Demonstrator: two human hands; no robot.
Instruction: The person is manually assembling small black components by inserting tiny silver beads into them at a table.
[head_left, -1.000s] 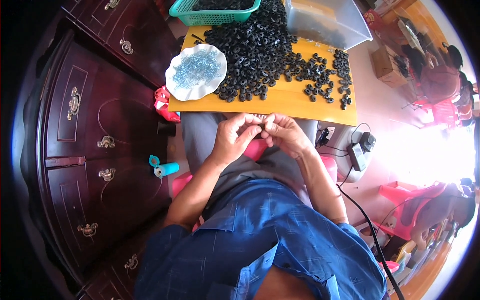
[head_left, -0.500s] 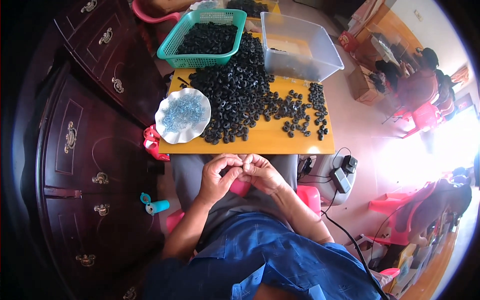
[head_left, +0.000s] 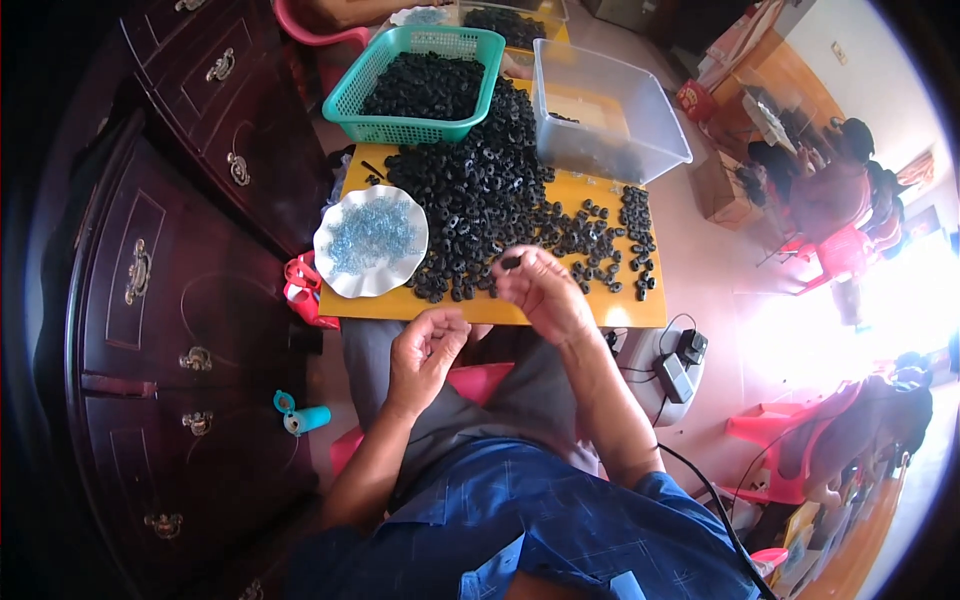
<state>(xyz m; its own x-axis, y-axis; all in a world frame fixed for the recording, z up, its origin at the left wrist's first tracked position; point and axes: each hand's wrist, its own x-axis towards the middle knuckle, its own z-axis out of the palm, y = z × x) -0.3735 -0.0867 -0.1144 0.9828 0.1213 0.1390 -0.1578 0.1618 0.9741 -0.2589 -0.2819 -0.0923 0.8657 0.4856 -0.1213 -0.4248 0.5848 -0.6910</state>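
My right hand is over the near edge of the yellow table, its thumb and fingers pinching a small black rounded part. Below that edge, above my lap, my left hand has its fingers curled in toward the thumb; whether anything tiny sits in them is hidden. A large heap of similar black parts spreads over the tabletop, with several scattered toward the right. On the left, a white scalloped plate holds many tiny bluish, see-through-looking pieces.
Behind the heap stand a green basket full of black parts and a clear plastic bin. Dark drawers rise at my left. A turquoise bottle and a box with cables flank my legs. Another person's arm shows beyond the basket.
My hands were together over my lap and have parted. The right rose forward over the table edge with a black part; the left stayed low, slightly to the left.
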